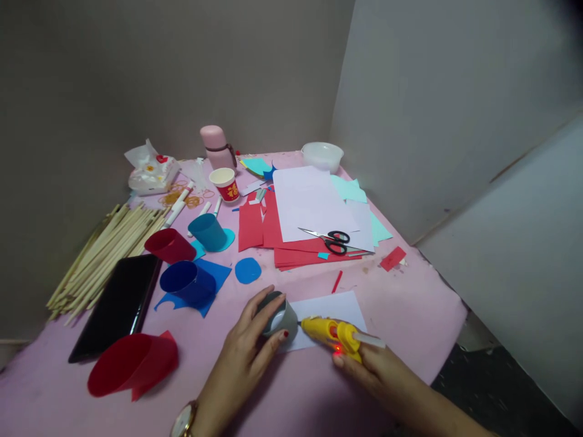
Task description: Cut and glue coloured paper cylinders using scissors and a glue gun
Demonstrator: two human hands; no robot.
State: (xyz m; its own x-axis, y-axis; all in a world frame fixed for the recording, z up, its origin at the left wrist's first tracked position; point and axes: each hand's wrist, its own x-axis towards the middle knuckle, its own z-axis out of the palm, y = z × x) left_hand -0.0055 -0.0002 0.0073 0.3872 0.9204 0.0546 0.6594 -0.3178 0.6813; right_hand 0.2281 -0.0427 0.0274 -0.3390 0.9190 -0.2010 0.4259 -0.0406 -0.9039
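My left hand (248, 349) is wrapped round a small grey paper cylinder (279, 315) lying on its side on the pink tablecloth (401, 309). My right hand (364, 364) grips a yellow hot glue gun (331, 332) with a red light glowing and a white glue stick at its back. The gun's nozzle points left and touches the grey cylinder's edge. Both rest over a white paper sheet (332, 306). A watch sits on my left wrist.
Red (132, 364), dark blue (186, 282), dark red (168, 244) and teal (207, 230) paper cylinders lie left. A black phone (116, 306), wooden sticks (104, 252), scissors (334, 240) on red and white sheets, a paper cup (225, 183), a pink flask (216, 145) and a bowl (322, 156) stand behind.
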